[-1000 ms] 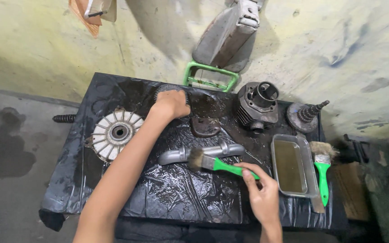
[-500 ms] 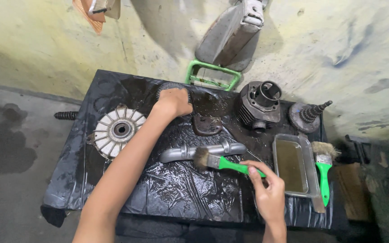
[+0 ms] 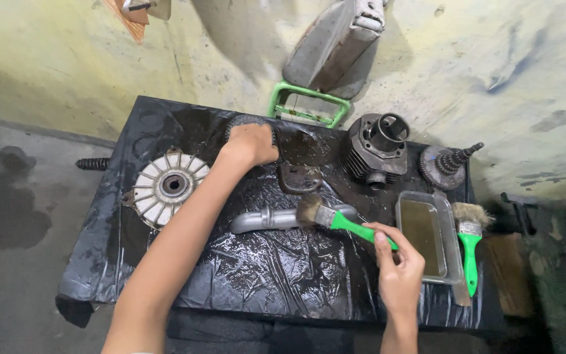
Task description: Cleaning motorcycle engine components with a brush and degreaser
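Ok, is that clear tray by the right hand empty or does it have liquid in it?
It has liquid in it: the clear tray holds a murky brownish-green pool covering its bottom, lying flat beside the right hand.

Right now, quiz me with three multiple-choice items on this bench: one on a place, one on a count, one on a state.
1. Where does the spare brush lie?
A. right of the metal tray
B. on the finned wheel
C. on the floor

2. How many green-handled brushes show?
A. one
B. two
C. four

3. What is the right hand doing?
A. resting open
B. gripping a brush
C. lifting the tray

Answers: 1 A, it lies along the tray's right side. 2 B, one held, one lying. 3 B, fingers close round the green handle, bristles at the grey pipe.
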